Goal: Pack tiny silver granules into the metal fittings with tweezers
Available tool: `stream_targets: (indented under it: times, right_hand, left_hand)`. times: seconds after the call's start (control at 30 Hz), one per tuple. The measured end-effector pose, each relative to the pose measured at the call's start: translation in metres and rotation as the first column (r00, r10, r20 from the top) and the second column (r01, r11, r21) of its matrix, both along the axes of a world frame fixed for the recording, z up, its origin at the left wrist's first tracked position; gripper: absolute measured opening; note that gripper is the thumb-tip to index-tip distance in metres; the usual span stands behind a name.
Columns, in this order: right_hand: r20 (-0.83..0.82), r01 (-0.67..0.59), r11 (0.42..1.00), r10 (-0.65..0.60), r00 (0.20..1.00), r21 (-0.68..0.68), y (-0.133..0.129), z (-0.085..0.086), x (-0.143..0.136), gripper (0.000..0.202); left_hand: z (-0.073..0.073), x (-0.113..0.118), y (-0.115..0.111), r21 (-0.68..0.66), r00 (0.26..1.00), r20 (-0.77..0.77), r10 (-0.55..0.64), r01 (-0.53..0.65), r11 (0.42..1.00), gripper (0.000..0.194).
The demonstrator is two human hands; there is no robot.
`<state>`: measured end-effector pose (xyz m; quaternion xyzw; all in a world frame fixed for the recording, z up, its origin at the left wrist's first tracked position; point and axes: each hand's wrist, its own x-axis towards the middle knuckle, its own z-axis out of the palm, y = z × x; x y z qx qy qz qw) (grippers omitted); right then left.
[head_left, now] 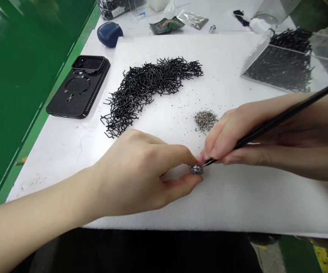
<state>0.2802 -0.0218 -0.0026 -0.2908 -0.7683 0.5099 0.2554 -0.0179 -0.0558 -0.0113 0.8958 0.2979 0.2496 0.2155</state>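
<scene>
White counter point(58, 151) with a padded white sheet point(237, 204) laid on it, so picture everything relative to the curved heap of bent black pins point(149, 81) on that sheet. The small silvery round part point(197, 169) sits nearer the wearer than the heap and off to its right, in the left hand point(141, 170), grip pinched on it between thumb and finger. The right hand point(237, 132) has its grip closed round black tweezers point(255, 132), tips right at the part. Tiny metal bits point(205, 120) are piled to the right of the heap, specks scattered around. A black phone point(78, 87) lies left of the heap, a navy rounded object point(110, 34) and a dark green wrapper point(166, 25) beyond it, and a clear box point(280, 64) of black pins well off to the right. Room-wise, shiny green floor point(10, 76) runs along the left, past the phone
</scene>
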Motion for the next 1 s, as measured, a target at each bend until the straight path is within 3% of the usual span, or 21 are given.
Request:
stream_targets:
  times: [0.33, 0.5, 1.0]
  right_hand:
    - [-0.009, -0.029, 0.998, 0.029, 1.000, 0.047, 0.0008, -0.0007, -0.0002, 0.022]
    - [-0.018, -0.017, 1.000, 0.017, 1.000, 0.016, 0.0018, -0.0004, -0.0028, 0.009]
    - [-0.010, -0.054, 0.998, 0.054, 0.998, -0.028, 0.0032, -0.0037, -0.0013, 0.013]
  left_hand:
    - [-0.0013, 0.0009, 0.0004, -0.010, 1.000, 0.014, -0.009, 0.009, 1.000, 0.011]
    - [0.0001, 0.0000, -0.0008, -0.013, 1.000, -0.004, -0.009, 0.009, 1.000, 0.010]
    - [-0.0016, -0.0007, -0.0001, -0.044, 1.000, 0.017, -0.011, 0.012, 0.999, 0.011]
